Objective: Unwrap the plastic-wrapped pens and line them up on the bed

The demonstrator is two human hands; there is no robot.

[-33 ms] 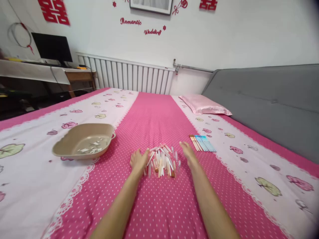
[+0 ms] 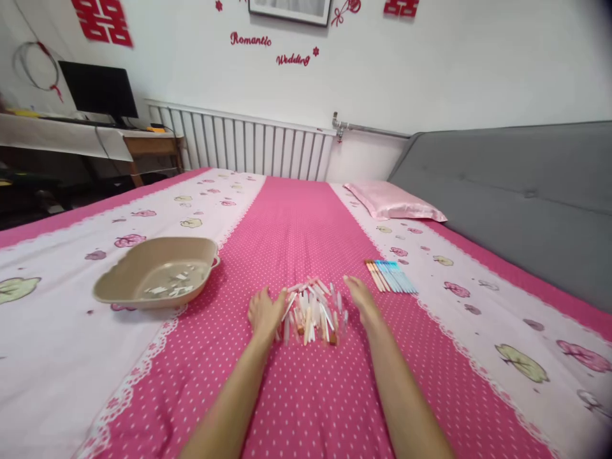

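Observation:
Between my two hands lies a loose pile of thin pen-like sticks (image 2: 312,312), white, pink, peach and clear, pointing many ways. My left hand (image 2: 265,311) is at the pile's left edge, thumb apart from the fingers, holding nothing I can see. On the other side, my right hand (image 2: 361,298) is open, a small gap from the pile. Just beyond it, slim pens (image 2: 391,276) lie side by side in a neat row, peach with brown ends at the left and light blue at the right. The small parts in the pile are partly blurred.
A beige basin (image 2: 129,280) with small white pieces inside stands to the left on the pink bedspread (image 2: 296,217). A pink pillow (image 2: 394,203) lies at the far right by a grey headboard (image 2: 516,185). A white radiator (image 2: 248,143) runs along the back wall.
The view has shifted slightly, so the basin sits a little farther left and the row of pens a little farther right. My hands keep their places around the pile.

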